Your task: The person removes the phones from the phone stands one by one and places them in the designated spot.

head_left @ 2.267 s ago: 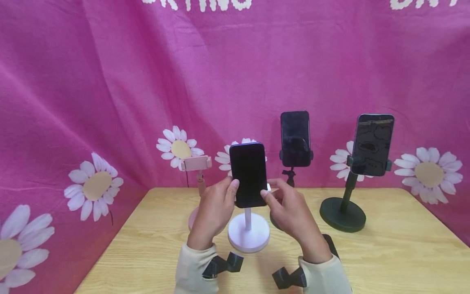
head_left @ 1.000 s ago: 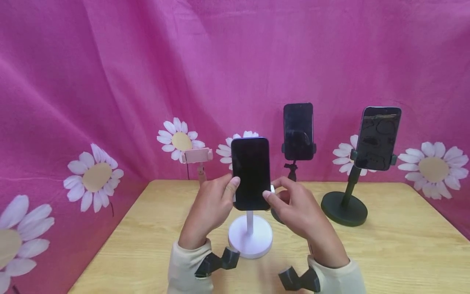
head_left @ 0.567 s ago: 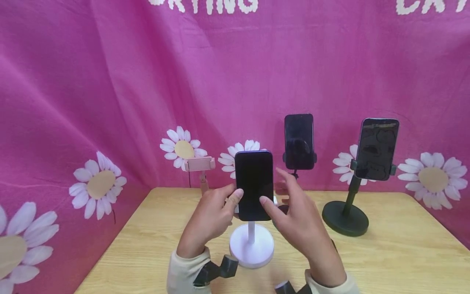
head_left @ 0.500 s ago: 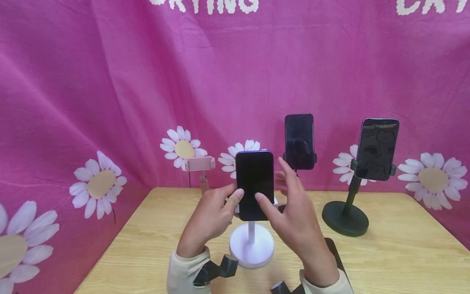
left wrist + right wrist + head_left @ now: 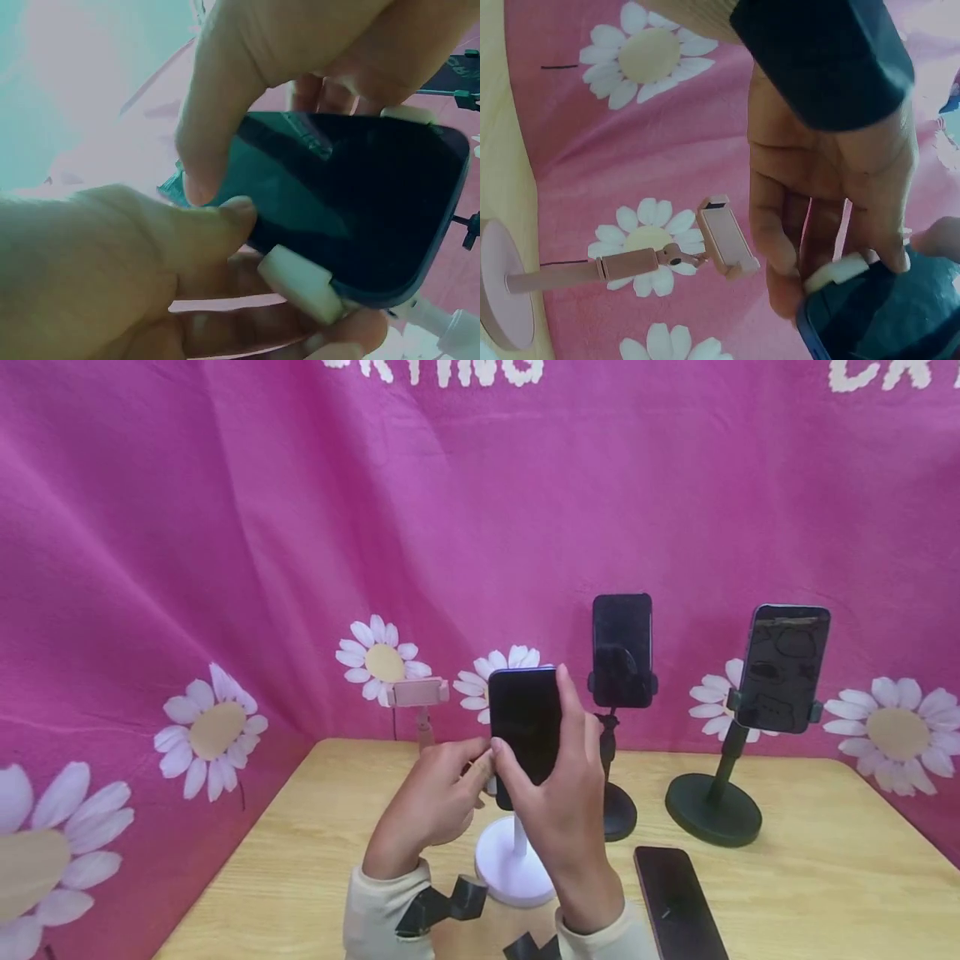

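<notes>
A dark smartphone (image 5: 527, 714) stands upright at the white phone stand (image 5: 504, 868), its screen toward me. My left hand (image 5: 429, 802) holds the phone's left edge, the thumb on the front and the fingers behind the white clamp pad (image 5: 300, 281). My right hand (image 5: 561, 806) grips the phone across its width. Its thumb lies over the screen to the left edge, close to the left thumb, and its fingers are along the right edge. The upper clamp pad in the left wrist view (image 5: 409, 114) touches the phone's opposite edge. The phone's back is hidden.
A pink phone stand (image 5: 418, 693) with a bare clamp stands behind left. Two black stands hold upright phones, one phone (image 5: 622, 650) behind and another (image 5: 784, 668) at right. A further phone (image 5: 678, 906) lies flat on the wooden table (image 5: 817, 860). A pink flowered cloth (image 5: 480, 527) hangs behind.
My right hand has let go of the right clamp side, spread its fingers, then moved left across the phone, its thumb reaching the left edge. My left hand has stayed at the left edge.
</notes>
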Demonstrator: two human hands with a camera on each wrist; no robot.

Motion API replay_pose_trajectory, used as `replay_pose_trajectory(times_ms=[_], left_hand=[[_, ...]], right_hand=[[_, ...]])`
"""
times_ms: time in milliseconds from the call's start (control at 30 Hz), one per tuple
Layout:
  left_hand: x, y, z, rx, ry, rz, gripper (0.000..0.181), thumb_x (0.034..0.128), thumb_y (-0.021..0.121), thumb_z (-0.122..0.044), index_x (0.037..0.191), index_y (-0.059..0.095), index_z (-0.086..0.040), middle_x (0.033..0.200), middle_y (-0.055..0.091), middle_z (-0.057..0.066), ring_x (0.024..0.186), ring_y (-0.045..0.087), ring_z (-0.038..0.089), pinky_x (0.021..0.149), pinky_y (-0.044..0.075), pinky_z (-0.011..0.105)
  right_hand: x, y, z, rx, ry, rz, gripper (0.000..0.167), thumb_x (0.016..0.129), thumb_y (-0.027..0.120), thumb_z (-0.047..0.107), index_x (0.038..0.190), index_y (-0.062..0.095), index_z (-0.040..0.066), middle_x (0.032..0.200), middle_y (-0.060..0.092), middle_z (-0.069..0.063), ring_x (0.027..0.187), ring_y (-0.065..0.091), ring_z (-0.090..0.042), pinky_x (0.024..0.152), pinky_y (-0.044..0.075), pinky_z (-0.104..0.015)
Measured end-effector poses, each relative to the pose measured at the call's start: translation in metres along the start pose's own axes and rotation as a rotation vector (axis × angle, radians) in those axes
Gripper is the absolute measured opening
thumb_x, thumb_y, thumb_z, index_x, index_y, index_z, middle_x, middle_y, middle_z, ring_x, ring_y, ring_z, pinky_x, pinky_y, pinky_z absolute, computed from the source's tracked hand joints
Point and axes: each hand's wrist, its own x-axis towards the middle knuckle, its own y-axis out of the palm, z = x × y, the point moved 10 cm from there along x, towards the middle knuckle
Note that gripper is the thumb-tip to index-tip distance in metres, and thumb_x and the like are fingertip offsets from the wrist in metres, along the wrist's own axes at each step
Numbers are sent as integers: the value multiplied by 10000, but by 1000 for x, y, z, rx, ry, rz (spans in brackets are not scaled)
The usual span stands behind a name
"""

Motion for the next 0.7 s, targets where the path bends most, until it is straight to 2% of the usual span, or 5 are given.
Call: replay_pose_trajectory(times_ms=[167, 267, 400, 600, 700], left_hand=[[-4, 1, 12, -32, -9, 25, 184, 922, 650, -169, 1098, 663, -116, 956, 676, -12, 830, 655, 139, 791, 535, 339], [-4, -3, 16, -14, -5, 21, 205, 866, 729, -200, 1057, 684, -139, 920, 681, -51, 850, 644, 114, 823, 528, 367], [-1, -6, 16, -1, 9, 22, 231, 826, 772, -234, 1025, 679, -160, 884, 665, -75, 830, 629, 98, 806, 536, 361], [0, -8, 13, 3, 61, 26, 210, 827, 767, -224, 999, 662, -166, 870, 652, -88, 818, 621, 83, 759, 540, 304], [-1, -7, 13, -7, 75, 32, 199, 826, 765, -202, 990, 657, -172, 857, 647, -93, 802, 620, 75, 744, 535, 278]], right_hand=[[-5, 0, -4, -34, 41, -43, 995, 711, 860, 201, 1519, 279, 226, 1245, 498, -150, 1110, 477, -238, 816, 524, -455], [-6, 2, -5, -52, 55, -49, 1035, 686, 877, 183, 1519, 265, 229, 1231, 490, -154, 1109, 466, -240, 823, 523, -466], [-4, 3, -4, -68, 57, -52, 1066, 674, 885, 191, 1522, 242, 241, 1240, 483, -153, 1123, 457, -249, 848, 520, -472], [-4, 3, -1, -87, 37, -76, 1055, 677, 881, 184, 1519, 246, 215, 1235, 500, -164, 1102, 461, -280, 840, 510, -479], [-6, 3, 0, -89, 37, -88, 1053, 686, 875, 205, 1520, 233, 205, 1288, 495, -153, 1127, 462, -280, 879, 496, -497]])
